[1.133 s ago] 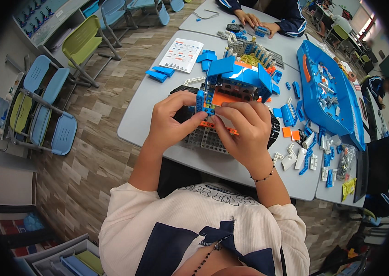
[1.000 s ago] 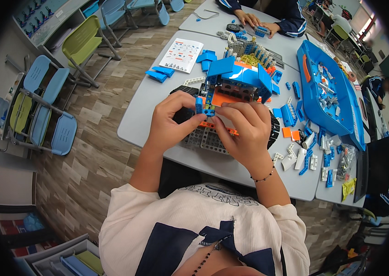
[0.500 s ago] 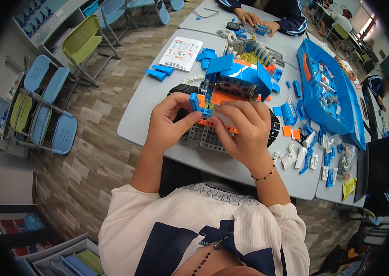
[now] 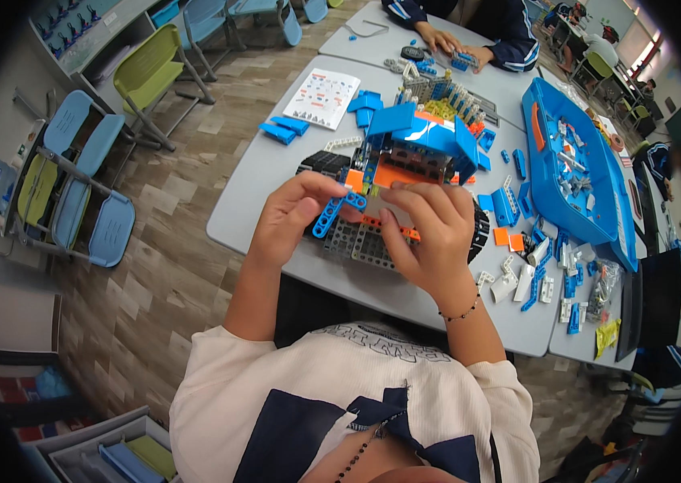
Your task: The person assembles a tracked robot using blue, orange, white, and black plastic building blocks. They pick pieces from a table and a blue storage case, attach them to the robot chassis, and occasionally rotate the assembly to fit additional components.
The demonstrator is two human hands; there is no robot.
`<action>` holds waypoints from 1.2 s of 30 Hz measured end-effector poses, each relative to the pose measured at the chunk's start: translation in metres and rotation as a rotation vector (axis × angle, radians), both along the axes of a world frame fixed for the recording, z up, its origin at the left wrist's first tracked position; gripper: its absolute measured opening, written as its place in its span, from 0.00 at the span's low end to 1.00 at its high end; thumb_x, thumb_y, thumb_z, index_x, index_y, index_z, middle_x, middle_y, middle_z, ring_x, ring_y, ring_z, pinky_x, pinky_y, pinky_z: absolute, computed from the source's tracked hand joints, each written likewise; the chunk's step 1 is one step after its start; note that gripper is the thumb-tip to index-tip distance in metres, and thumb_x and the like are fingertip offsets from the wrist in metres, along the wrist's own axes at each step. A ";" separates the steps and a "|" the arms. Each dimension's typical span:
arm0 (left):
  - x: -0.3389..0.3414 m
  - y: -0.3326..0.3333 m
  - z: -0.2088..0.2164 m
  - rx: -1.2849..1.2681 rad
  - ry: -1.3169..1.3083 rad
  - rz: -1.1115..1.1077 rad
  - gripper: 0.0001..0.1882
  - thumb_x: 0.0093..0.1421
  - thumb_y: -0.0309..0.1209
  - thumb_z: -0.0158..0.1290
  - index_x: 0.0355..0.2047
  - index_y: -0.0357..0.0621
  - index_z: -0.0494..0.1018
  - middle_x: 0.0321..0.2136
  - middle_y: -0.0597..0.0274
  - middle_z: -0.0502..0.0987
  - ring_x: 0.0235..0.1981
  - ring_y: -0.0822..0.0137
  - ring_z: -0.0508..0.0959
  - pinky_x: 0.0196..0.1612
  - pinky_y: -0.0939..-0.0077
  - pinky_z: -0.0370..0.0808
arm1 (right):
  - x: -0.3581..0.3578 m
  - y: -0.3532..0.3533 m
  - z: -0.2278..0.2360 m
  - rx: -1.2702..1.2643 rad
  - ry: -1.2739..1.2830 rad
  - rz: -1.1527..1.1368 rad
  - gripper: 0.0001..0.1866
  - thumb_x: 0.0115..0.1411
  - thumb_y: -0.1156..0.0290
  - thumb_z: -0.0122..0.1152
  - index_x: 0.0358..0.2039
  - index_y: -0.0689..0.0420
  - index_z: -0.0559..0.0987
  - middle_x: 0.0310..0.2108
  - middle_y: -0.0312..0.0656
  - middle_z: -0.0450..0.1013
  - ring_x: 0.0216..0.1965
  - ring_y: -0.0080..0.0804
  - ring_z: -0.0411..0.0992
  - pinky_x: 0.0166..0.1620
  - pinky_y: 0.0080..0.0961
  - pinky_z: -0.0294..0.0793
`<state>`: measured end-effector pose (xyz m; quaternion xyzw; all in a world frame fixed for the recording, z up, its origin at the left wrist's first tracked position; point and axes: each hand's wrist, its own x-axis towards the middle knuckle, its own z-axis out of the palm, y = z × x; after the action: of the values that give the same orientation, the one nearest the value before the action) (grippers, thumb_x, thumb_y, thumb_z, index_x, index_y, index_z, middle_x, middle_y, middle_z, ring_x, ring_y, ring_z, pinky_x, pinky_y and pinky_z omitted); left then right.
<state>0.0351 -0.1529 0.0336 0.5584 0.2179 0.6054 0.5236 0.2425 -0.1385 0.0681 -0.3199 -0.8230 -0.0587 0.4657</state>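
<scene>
The left hand [image 4: 285,219] grips a blue angled perforated beam [image 4: 331,217] at its fingertips; the thumb lies to the left of the part. The beam is positioned above the near left portion of a tracked vehicle model [image 4: 429,138], with its longer arm directed down and to the left. The right hand [image 4: 430,225] is placed opposite, fingers curled and thumb extended toward the beam; whether it grips a small part cannot be told. A bead bracelet [image 4: 461,311] encircles the right wrist.

The model stands on a light grey table [image 4: 253,201]. Its visible components include blue body panels, an orange plate [image 4: 398,175], a grey perforated base [image 4: 362,246] and a black track [image 4: 322,163] on the left side.

Beyond the model, to the left, lies a printed instruction sheet [image 4: 322,98], with loose blue panels beside it. To the right stands a blue storage bin [image 4: 570,216] containing loose parts. Nearer the person are two orange square tiles [image 4: 516,242], white and blue parts, a clear plastic bag [image 4: 603,291] and a yellow packet [image 4: 608,336]. At the far side, a co-worker's hands [image 4: 438,39] are at a blue assembly [image 4: 463,61]
</scene>
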 end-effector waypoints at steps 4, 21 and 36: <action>0.005 -0.007 0.000 -0.050 0.055 0.073 0.13 0.61 0.22 0.54 0.46 0.36 0.70 0.41 0.53 0.77 0.41 0.65 0.80 0.47 0.74 0.75 | 0.000 0.001 -0.003 0.012 0.005 -0.008 0.12 0.45 0.72 0.66 0.33 0.53 0.80 0.32 0.34 0.75 0.31 0.32 0.68 0.39 0.29 0.64; 0.020 0.001 -0.004 -0.033 0.199 0.221 0.16 0.58 0.16 0.54 0.47 0.33 0.71 0.41 0.57 0.76 0.46 0.68 0.78 0.51 0.74 0.75 | -0.002 0.002 -0.003 0.022 0.018 -0.044 0.12 0.45 0.71 0.71 0.32 0.52 0.80 0.29 0.33 0.75 0.30 0.31 0.69 0.36 0.28 0.63; 0.020 0.008 -0.006 0.044 0.216 0.218 0.27 0.57 0.17 0.53 0.59 0.36 0.66 0.50 0.51 0.72 0.45 0.66 0.79 0.50 0.72 0.77 | -0.003 0.004 -0.004 0.087 -0.007 -0.061 0.10 0.47 0.70 0.70 0.31 0.51 0.79 0.29 0.32 0.75 0.28 0.30 0.67 0.35 0.28 0.63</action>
<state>0.0554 -0.1447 0.0277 0.6049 0.3189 0.5996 0.4159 0.2392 -0.1343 0.0640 -0.3244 -0.8110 -0.1096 0.4744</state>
